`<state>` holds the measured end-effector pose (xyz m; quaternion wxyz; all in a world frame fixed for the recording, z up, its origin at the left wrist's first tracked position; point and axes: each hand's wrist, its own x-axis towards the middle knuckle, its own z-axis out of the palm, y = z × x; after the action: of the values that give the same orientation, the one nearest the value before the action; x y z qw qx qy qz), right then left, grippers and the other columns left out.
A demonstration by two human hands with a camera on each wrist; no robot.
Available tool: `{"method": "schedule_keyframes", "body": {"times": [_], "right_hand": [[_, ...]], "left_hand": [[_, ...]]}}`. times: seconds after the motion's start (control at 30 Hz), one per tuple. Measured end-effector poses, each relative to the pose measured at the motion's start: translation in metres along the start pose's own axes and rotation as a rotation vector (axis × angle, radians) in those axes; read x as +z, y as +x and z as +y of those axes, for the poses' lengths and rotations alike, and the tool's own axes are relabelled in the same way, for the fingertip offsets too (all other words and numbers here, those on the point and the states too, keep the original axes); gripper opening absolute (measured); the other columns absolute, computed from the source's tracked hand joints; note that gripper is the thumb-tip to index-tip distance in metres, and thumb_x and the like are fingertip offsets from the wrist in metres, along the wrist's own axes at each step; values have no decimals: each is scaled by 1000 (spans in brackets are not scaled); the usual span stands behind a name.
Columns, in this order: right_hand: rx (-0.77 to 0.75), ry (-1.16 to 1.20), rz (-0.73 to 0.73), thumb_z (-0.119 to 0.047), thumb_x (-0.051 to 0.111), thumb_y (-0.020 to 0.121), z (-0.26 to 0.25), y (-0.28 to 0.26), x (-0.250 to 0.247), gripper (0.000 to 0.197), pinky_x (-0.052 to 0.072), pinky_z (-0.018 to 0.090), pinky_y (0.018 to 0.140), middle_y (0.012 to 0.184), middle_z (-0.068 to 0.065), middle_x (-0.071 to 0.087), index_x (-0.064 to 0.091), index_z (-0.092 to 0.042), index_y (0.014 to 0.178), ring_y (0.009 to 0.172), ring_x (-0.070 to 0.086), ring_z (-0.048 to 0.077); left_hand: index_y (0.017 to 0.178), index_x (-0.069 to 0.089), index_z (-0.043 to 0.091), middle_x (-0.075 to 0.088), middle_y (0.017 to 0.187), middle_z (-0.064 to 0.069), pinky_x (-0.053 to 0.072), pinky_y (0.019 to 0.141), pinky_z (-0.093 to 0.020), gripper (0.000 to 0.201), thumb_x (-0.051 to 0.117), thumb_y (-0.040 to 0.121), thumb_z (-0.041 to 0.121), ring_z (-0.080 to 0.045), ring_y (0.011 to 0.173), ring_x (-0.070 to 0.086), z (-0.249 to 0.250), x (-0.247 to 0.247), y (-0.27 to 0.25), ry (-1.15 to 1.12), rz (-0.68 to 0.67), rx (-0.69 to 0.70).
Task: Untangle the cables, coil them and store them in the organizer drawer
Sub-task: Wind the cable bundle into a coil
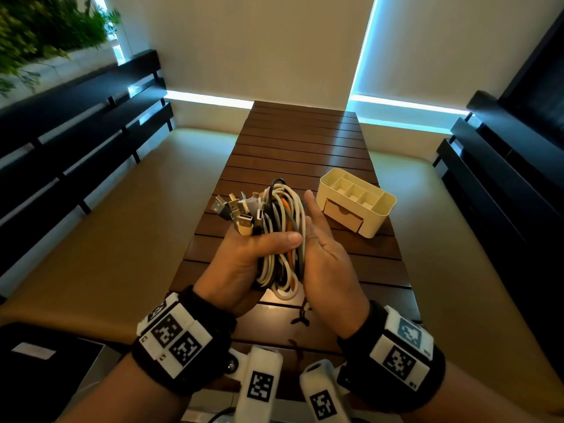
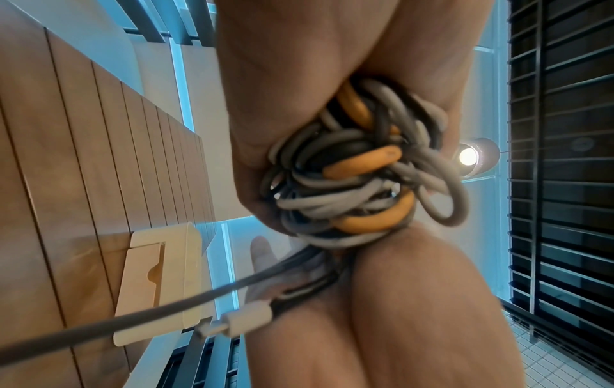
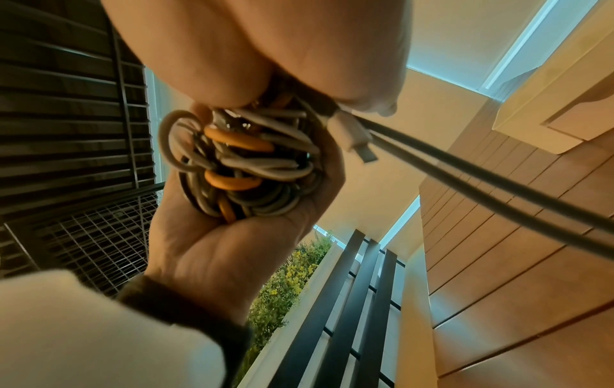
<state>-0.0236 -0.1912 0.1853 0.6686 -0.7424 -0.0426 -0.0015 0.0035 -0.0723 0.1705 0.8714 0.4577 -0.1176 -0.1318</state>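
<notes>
Organizer [image 1: 378,215] is sitting on counter [image 1: 305,141] fwd-right of right hand [image 1: 326,248], well apart; bare slats are lying btwn them. Its drawer [image 1: 343,213] is facing the hands, front nearly flush w/ the body. Cable bundle [image 1: 280,233] is filling the gap btwn both hands, above the counter. Far counter beyond organizer is lying open; dark rails [image 1: 76,126] are flanking left side, well apart.

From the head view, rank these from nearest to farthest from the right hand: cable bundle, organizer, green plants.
1. cable bundle: pressed against the right hand, gripped by the left hand.
2. organizer: on the table, ahead and right.
3. green plants: far upper left.
</notes>
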Motion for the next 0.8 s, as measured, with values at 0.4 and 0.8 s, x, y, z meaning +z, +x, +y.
{"method": "schedule_keyframes", "body": {"times": [0.4,0.8], "right_hand": [[10,393,-179,-55,35,96,26,-2,-13,68,44,40,109,149,-10,46,-6,-54,150,130,53,7],[450,68,-240,-70,35,80,24,-19,-41,61,47,29,54,75,9,71,50,-31,124,61,64,21]], "left_hand": [[127,53,-7,64,103,-23,59,74,-46,57,70,75,11,-33,87,69,0,-6,-4,-66,-21,-35],[115,60,0,67,92,-16,58,69,-41,51,72,69,18,-29,84,69,12,-24,-10,-33,134,29]]}}
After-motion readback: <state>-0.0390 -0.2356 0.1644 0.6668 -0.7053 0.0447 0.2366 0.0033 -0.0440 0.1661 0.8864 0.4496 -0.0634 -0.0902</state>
